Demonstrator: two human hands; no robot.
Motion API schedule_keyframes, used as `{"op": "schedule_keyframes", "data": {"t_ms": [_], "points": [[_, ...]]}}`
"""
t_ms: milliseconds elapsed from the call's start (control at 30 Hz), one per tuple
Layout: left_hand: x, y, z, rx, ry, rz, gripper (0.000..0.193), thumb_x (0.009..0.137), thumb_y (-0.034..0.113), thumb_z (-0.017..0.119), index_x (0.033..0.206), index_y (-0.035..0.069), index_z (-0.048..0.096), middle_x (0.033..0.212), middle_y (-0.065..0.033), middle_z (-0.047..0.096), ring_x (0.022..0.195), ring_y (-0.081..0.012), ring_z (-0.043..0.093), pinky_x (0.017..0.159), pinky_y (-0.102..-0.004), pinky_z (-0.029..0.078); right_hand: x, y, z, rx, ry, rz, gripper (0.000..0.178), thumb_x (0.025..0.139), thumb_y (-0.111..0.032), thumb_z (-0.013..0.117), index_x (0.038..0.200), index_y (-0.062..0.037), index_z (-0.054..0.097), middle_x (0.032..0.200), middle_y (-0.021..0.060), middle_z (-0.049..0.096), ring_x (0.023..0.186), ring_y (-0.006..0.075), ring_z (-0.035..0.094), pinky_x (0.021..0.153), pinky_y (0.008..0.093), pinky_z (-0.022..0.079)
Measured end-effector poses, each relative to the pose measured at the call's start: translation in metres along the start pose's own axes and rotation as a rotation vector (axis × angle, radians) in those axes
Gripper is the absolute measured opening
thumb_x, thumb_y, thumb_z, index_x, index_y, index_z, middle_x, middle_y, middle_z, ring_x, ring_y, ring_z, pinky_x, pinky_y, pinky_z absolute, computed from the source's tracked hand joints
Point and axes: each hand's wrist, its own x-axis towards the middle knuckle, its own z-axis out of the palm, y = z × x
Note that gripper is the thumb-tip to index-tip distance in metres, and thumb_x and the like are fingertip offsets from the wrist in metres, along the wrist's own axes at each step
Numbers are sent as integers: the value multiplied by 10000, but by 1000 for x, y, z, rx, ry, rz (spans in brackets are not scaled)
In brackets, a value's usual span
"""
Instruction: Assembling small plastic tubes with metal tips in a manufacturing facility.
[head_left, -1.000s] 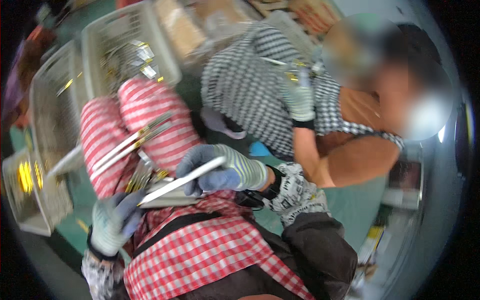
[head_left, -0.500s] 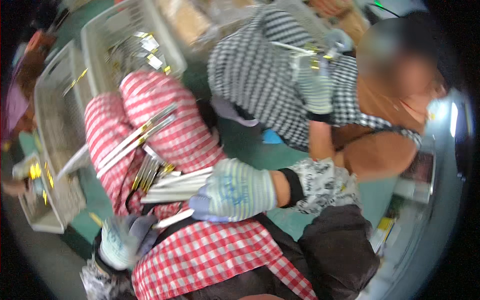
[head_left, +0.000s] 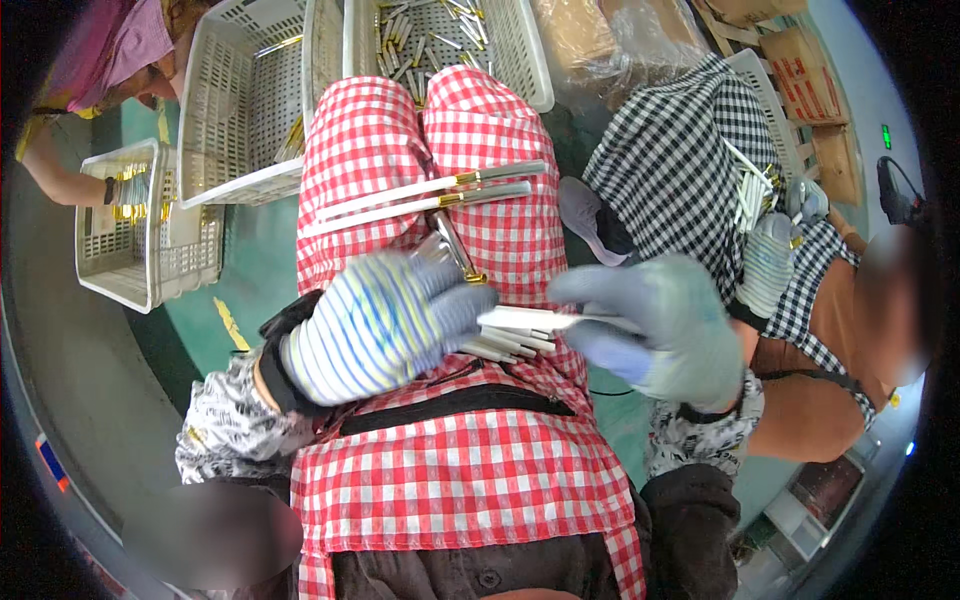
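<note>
My left hand [head_left: 385, 320], in a striped glove with grey fingers, is closed over my lap, its fingertips at the left end of a white-handled paintbrush [head_left: 520, 317]. My right hand [head_left: 665, 325], gloved alike, has that blurred handle between its thumb and fingers. Just below lie several white brush handles [head_left: 505, 345], their other ends hidden by my left hand. A gold ferrule and grey tips [head_left: 448, 240] show above my left fingers. Two long paintbrushes [head_left: 430, 202] with gold ferrules rest across my thighs, on the red checked apron [head_left: 460, 460].
A white crate [head_left: 525, 50] with many loose brushes stands beyond my knees, another crate [head_left: 245, 100] to its left. At far left a person's gloved hand [head_left: 132, 192] reaches into a smaller basket [head_left: 150, 270]. A co-worker [head_left: 770, 270] at right holds white-handled brushes. Cartons [head_left: 800, 75] stand behind.
My view has turned and straightened. My right hand has come off the bundle of handles and sits right of it; my left hand has moved up over the bundle's left part.
</note>
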Motion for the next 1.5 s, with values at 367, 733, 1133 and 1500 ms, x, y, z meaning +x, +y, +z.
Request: {"op": "schedule_keyframes", "data": {"t_ms": [367, 733, 1133, 1500], "points": [[0, -5, 57, -1442, 752, -281, 312, 958, 134, 640, 1253, 36, 617, 1217, -87, 647, 1132, -177, 594, 964, -314, 483, 45, 30, 76, -64, 233, -73, 373, 859, -325, 687, 1070, -23, 626, 937, 162, 652, 802, 341, 650, 710, 439, 508], [-73, -30, 24, -1139, 877, -676, 292, 929, 253, 666, 1107, 22, 647, 697, 23, 519, 590, -56, 439, 541, -202, 320, 29, 98, 61, -511, 364, -168, 282, 841, -247, 702, 1039, -57, 638, 841, 101, 676, 757, 300, 647, 718, 421, 503], [-64, -30, 26, 56, 260, -414, 282, 813, 71, 699, 1093, 49, 679, 931, -130, 685, 850, -294, 673, 733, -379, 524, 60, 106, 81, -823, 708, -56, 356, 853, -426, 699, 992, -109, 614, 761, 59, 612, 665, 228, 623, 581, 373, 496], [-52, -24, 35, 462, -160, -218, 435, 762, 125, 666, 1196, 145, 636, 991, -85, 603, 856, -281, 621, 719, -394, 515, 9, 64, 125, -623, -17, -36, 236, 811, -257, 675, 951, -71, 637, 800, 84, 577, 742, 236, 619, 646, 403, 484]]}}
